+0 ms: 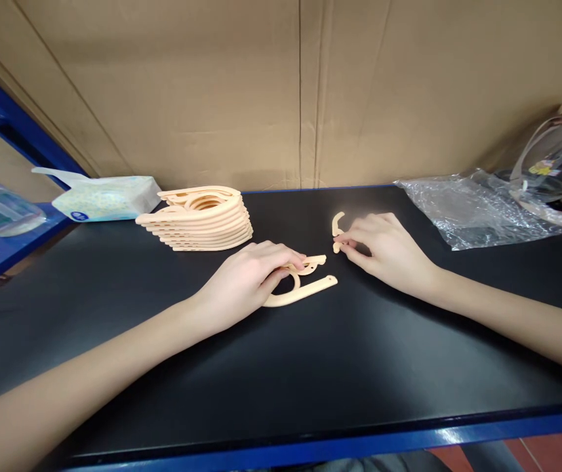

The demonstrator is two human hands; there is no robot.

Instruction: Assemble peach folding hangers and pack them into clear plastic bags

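My left hand (256, 278) pinches a peach plastic folding hanger (305, 292) between thumb and fingers, low over the black tabletop. Two arms of this hanger point right, and part of it is hidden under my fingers. My right hand (383, 252) is closed on a small curved hanger hook (336, 224) of the same colour, held at its lower part by the fingertips. A short gap separates the hook from the hanger. Left of and behind my left hand, a neat stack of folded hangers (212, 226) lies on the table.
A tissue pack (113, 198) stands at the back left, beside a blue metal frame (35, 147). Crumpled clear plastic bag (472, 206) lies at the back right, near a transparent bag with straps (551, 160). Cardboard (212, 85) walls the far side; a blue edge (359, 449) runs along the front.
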